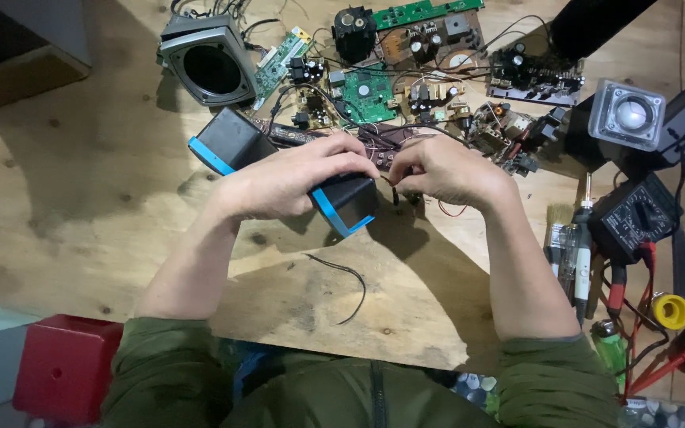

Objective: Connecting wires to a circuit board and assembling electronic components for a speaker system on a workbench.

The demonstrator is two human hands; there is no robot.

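My left hand grips a small black box with a blue edge, held just above the wooden board. A second black box with a blue edge lies on the board behind my left wrist. My right hand pinches thin wires at the held box's open end, fingertips nearly touching those of the left hand. A thin red wire trails under the right hand. I cannot see what the wires join to inside the box.
Several circuit boards and a grey speaker lie at the back. A loose black wire lies near the front edge. A multimeter, soldering iron, yellow tape roll and lamp crowd the right. A red box stands lower left.
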